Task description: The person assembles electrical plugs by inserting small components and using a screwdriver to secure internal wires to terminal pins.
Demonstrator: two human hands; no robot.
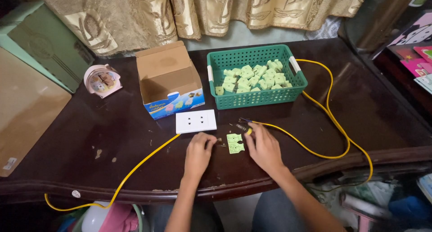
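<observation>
Lying between both hands' fingers (211,142), pale green socket piece (235,143), untouched; fingers' closure unclear.

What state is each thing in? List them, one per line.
Box: open, flaps up.
Basket: holds many green parts.
Plate: flat, face up, untouched.
Green part: flat between the hands.
Yellow cable: looped behind the basket, trailing off the table's front edge.
Clock: lying tilted.
Left hand: fingers curled on table.
Right hand: at the cable's end.
</observation>
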